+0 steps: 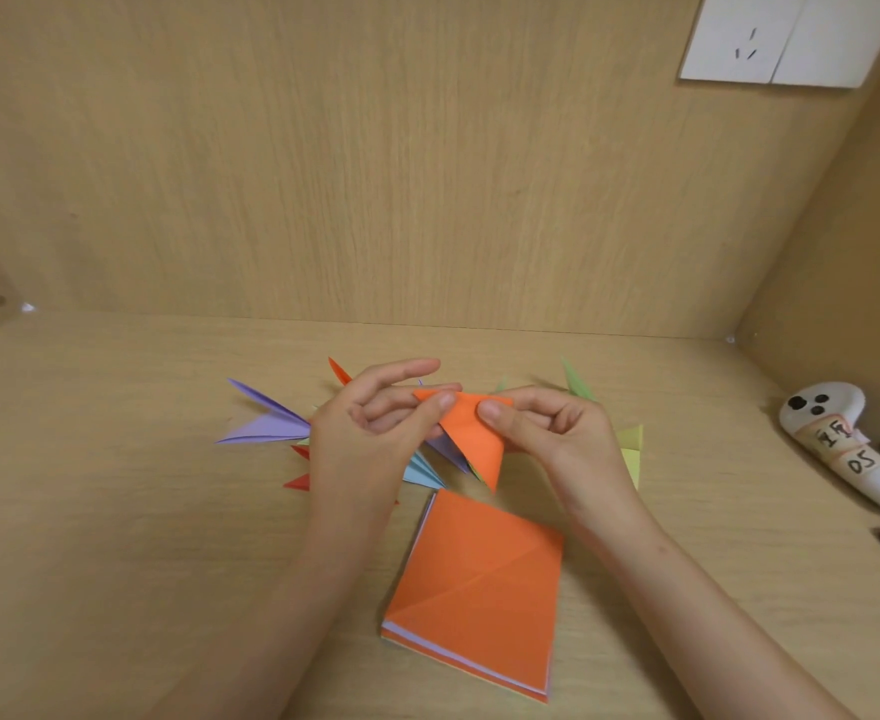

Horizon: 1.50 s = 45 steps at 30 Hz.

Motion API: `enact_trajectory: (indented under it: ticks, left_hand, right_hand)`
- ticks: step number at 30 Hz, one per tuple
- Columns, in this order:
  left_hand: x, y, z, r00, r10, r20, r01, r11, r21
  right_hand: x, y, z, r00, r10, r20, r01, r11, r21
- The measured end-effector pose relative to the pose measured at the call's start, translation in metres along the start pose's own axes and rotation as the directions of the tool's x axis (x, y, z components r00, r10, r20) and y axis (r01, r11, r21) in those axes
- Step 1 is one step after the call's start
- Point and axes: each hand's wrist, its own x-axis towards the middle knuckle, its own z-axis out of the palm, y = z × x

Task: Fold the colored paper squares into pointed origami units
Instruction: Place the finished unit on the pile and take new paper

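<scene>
left hand (359,433), right hand (547,431): apparent pinches

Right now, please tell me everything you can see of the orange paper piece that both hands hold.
The orange paper piece is thin, matte paper, already folded into a triangle-like shape that is wide at the top, with its sharp tip pointing down toward the person. It seems lifted off the desk, just beyond the far corner of the orange paper stack. The left hand pinches its upper left corner, and the right hand pinches its upper right edge.
</scene>
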Motion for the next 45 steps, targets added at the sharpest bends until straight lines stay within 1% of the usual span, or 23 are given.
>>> enact_trajectory:
  ticks: [4,7,10,13,16,19,25,27,29,32,34,39,45]
  left_hand:
    - [-0.0009,-0.0011,0.0011,1.0,0.012,0.014,-0.012,1.0,0.02]
    - [-0.0015,-0.0012,0.0019,0.999,0.023,0.03,-0.024,0.999,0.047]
    - [-0.0003,-0.0013,0.0011,0.998,0.028,0.054,-0.034,0.993,0.111]
    - [-0.0006,-0.0014,-0.0002,0.999,0.029,0.044,-0.035,0.99,0.137]
    - [-0.001,-0.0007,-0.0006,0.999,0.041,0.013,-0.043,0.99,0.134]
    - [0.0009,-0.0015,-0.0017,0.999,0.038,-0.01,-0.037,0.991,0.127]
    - [0.0015,-0.0027,-0.0014,0.989,0.05,0.14,-0.082,0.968,0.235]
    - [0.0022,-0.0039,-0.0014,0.987,0.041,0.154,-0.079,0.965,0.249]
    - [0.0019,-0.0041,-0.001,0.989,0.047,0.139,-0.083,0.962,0.26]
    - [0.0014,-0.0039,-0.0005,0.994,0.041,0.098,-0.059,0.979,0.195]
    - [0.0024,-0.0051,-0.0008,0.996,0.02,0.092,-0.034,0.987,0.158]
    - [0.0024,-0.0083,-0.0009,0.995,-0.003,0.105,-0.013,0.99,0.143]
    - [0.0025,-0.0065,-0.0001,0.995,-0.02,0.099,0.006,0.99,0.138]
  right_hand:
    - [0.0,0.0009,0.0021,1.0,0.003,-0.015,-0.002,1.0,0.018]
    - [-0.0007,0.0017,0.001,1.0,-0.004,-0.025,0.003,1.0,-0.026]
    - [-0.0001,0.0017,-0.0012,1.0,-0.012,-0.022,0.01,0.998,-0.059]
    - [0.0,0.0015,-0.0012,1.0,-0.01,-0.015,0.01,0.999,-0.046]
    - [0.0003,0.0016,0.0002,1.0,0.012,0.002,-0.012,1.0,0.008]
    - [0.0014,0.0017,-0.0007,1.0,0.001,-0.014,-0.001,1.0,0.017]
    - [0.0004,0.0011,-0.0037,0.999,-0.036,0.009,0.036,0.998,-0.049]
    - [0.0001,0.0014,-0.004,0.999,-0.04,0.011,0.04,0.997,-0.068]
    - [-0.0004,0.0026,-0.0031,0.999,-0.03,0.011,0.03,0.997,-0.074]
    - [-0.0004,0.003,-0.0013,1.0,0.003,0.013,-0.002,0.999,-0.046]
    - [0.0006,0.0025,-0.0014,1.0,-0.002,0.001,0.002,0.999,-0.044]
    - [0.001,0.0036,-0.0029,0.998,-0.051,-0.032,0.049,0.997,-0.067]
    - [0.0021,0.0033,-0.0027,0.998,-0.06,-0.032,0.057,0.994,-0.092]
